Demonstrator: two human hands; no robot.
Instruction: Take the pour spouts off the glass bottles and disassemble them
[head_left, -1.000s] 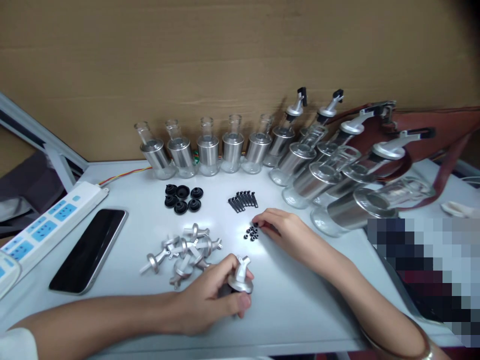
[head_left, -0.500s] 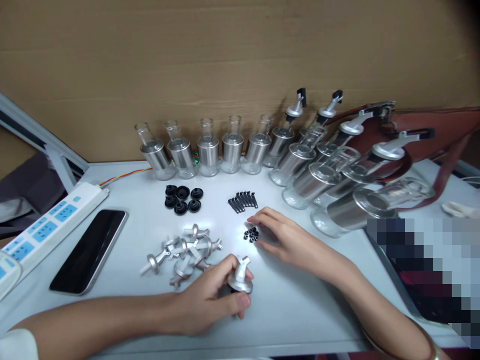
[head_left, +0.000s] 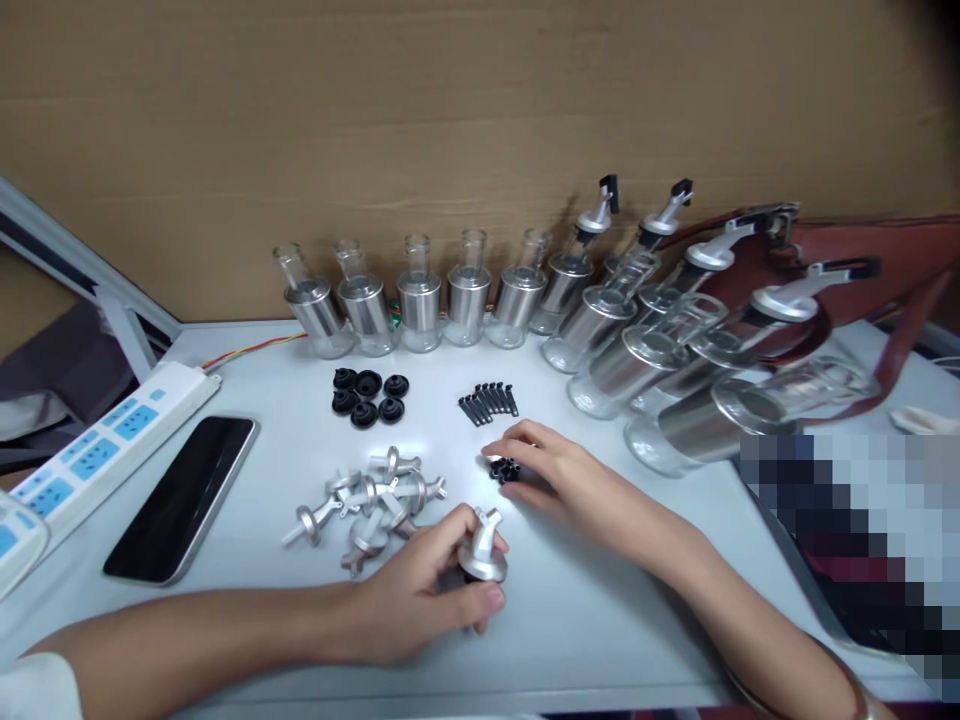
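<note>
In the head view, your left hand (head_left: 424,592) pinches a spout (head_left: 485,545) nearer you than the beads (head_left: 505,469); your right hand (head_left: 570,480) spreads around those — contact I can't tell. The spout looks stiff, smooth — hold its flange (head_left: 486,569); beads seem light, slippery.

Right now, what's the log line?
left hand: holds silver spout | right hand: open around small black parts, contact unclear | behind: bottles
</note>
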